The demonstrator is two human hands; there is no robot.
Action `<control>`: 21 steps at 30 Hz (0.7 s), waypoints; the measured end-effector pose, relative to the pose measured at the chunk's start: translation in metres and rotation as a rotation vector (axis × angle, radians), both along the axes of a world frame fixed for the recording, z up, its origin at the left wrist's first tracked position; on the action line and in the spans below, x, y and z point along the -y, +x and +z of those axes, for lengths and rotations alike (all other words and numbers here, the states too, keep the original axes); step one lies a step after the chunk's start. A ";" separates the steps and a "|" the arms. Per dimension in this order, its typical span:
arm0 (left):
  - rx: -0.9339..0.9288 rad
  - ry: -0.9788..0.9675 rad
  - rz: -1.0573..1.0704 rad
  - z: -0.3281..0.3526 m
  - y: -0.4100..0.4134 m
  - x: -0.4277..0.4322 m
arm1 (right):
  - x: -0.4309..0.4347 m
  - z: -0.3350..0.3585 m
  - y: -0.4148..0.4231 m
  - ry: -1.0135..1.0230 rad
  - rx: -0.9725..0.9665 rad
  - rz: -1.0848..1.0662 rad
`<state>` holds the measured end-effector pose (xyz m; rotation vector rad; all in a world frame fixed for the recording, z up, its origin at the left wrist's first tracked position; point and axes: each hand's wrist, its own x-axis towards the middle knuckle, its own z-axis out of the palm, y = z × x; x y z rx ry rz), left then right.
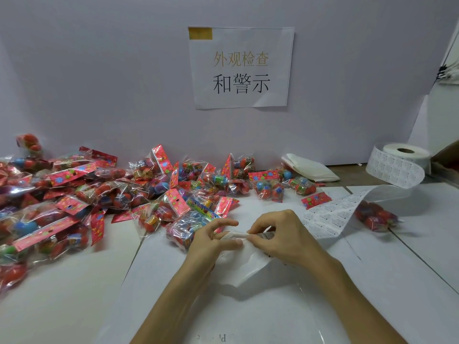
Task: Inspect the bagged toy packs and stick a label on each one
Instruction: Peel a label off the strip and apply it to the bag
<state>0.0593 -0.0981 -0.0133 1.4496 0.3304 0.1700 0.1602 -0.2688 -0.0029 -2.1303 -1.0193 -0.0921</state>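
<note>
My left hand [211, 240] and my right hand [278, 235] meet over the middle of the table and both pinch a strip of white label backing paper [244, 263] that curls down toward me. A small printed label [267, 235] shows at my right fingertips. A large heap of bagged toy packs [104, 192] with red flowered headers covers the left and back of the table. One pack [183, 232] lies just left of my left hand. A single pack [375, 217] lies apart on the right.
A roll of labels [403, 160] stands at the back right, its printed strip [330, 216] trailing toward my hands. A folded white sheet [310, 167] lies behind the packs. A paper sign [241, 68] hangs on the back wall. White table [62, 294].
</note>
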 end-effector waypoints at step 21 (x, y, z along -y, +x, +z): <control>0.162 -0.527 -0.246 0.002 -0.002 0.009 | 0.000 0.002 -0.001 0.214 0.184 -0.050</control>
